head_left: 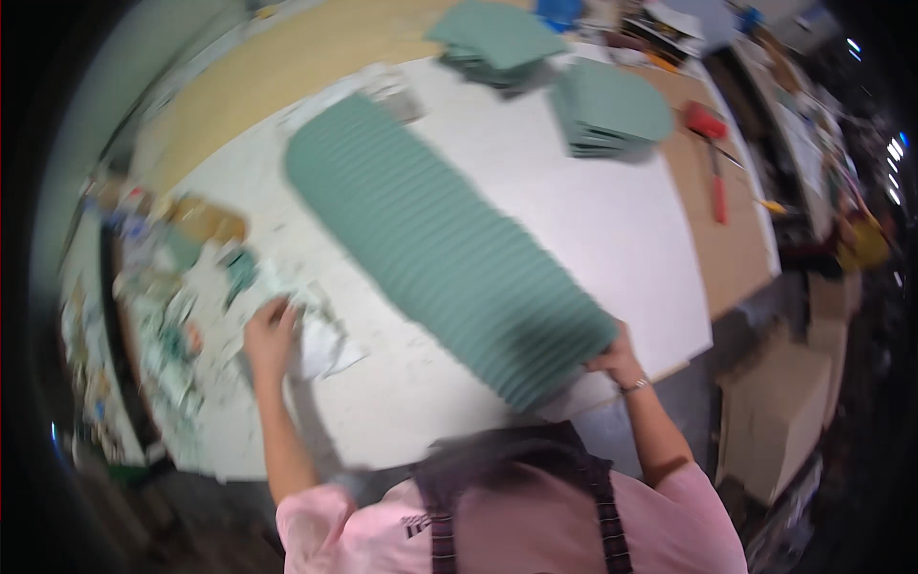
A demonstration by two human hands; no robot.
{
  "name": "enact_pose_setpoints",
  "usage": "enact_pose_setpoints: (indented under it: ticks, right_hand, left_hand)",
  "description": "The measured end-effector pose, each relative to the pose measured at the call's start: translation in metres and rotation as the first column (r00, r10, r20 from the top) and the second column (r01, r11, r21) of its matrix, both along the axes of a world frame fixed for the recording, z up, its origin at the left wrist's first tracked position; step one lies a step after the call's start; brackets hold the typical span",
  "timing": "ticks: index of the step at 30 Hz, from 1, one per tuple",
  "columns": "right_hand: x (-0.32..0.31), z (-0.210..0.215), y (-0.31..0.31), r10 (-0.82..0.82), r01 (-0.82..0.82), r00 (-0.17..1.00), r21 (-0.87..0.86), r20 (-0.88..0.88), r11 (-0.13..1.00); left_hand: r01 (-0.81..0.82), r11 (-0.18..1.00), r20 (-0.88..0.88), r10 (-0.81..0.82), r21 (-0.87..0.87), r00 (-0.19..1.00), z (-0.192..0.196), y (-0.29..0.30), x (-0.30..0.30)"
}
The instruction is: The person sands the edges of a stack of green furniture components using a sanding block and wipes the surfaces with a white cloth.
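At the bottom of the frame a pink shirt with dark apron straps (521, 497) fills the lower centre, both forearms rising from it onto a white, paint-flecked worktop (612, 220). The right hand (617, 356), a bracelet at its wrist, sits right of centre at the near end of a long fanned row of green tiles (440, 253); its fingers press against the end tile, though the blur hides whether they curl around it or only rest there. That row runs as a ribbed band from the lower right of centre up to the upper left of centre, lying flat on the worktop. The left hand (270, 330), left of centre, lies with fingers spread on a crumpled white sheet of paper (320, 346), touching it rather than clamping it. Further left, along the table's edge, is a litter of torn paper and green scraps (177, 287), too smeared to sort. Beyond the row, at the top centre, two stacks of green square tiles stand near each other: one (492, 38) higher in the frame, one (612, 110) to its right. Right of those, on the bare brown board (727, 249), a red-handled tool (712, 153) lies lengthwise. In the lower right, brown cardboard boxes (779, 411) stand on the floor.
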State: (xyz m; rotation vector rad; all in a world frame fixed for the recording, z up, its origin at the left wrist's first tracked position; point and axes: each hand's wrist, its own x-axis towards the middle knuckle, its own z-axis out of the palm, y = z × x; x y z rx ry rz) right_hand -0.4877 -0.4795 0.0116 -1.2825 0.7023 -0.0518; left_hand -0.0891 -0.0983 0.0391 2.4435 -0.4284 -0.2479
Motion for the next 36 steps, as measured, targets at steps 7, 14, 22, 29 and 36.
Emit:
enact_pose_setpoints:
  ticks: [7,14,22,29,36]
  right_hand:
    - [0.003,0.002,0.003,0.003,0.003,0.994,-0.058,0.113,0.998]
    - [0.005,-0.001,0.011,-0.012,0.013,1.000,-0.146,0.011,0.989]
    - [-0.006,0.034,0.038,-0.228,0.218,0.974,-0.325,0.007,0.920]
    - [-0.028,0.029,0.067,-0.444,0.262,0.887,-0.650,-0.129,0.713]
    - [-0.074,0.020,0.135,-0.800,0.642,0.587,-0.673,0.124,0.367]
  left_hand:
    - [-0.100,0.994,0.518,0.060,0.050,0.853,-0.026,0.059,0.100]
    - [0.053,0.963,0.430,-0.167,0.265,0.887,-0.059,0.054,0.203]
    - [0.248,0.966,0.627,-0.240,0.077,0.741,0.004,0.042,0.136]
    - [0.371,0.868,0.583,-0.122,-0.331,0.804,0.008,-0.012,0.094]
    - [0.635,0.600,0.441,-0.458,-0.487,0.772,0.035,-0.066,-0.051]
